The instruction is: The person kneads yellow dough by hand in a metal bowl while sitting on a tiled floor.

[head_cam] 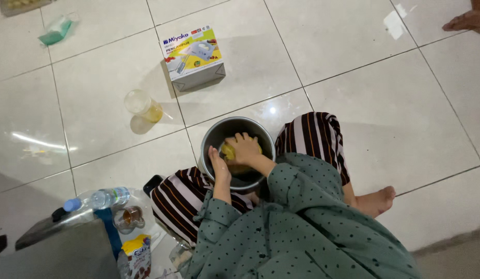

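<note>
The bowl (237, 152) sits on the floor (353, 103) between the person's knees; dough (229, 151) lies in it. Behind it stands a box (193, 57), a cup (143, 106) to the box's left.

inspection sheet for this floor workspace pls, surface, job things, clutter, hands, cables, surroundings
surface: glossy pale tiled floor; the person sits on it.
job's things: round metal bowl between the knees, yellow dough inside.
clutter: printed cardboard box, clear cup with yellow liquid, plastic water bottle, small glass jar, printed pouch, green packet.
hands: left hand open, resting on the bowl's near rim; right hand pressing down on the dough.
cables: nothing seen.
surroundings: another person's hand at the top right corner; a bare foot beside the striped trousers.
</note>
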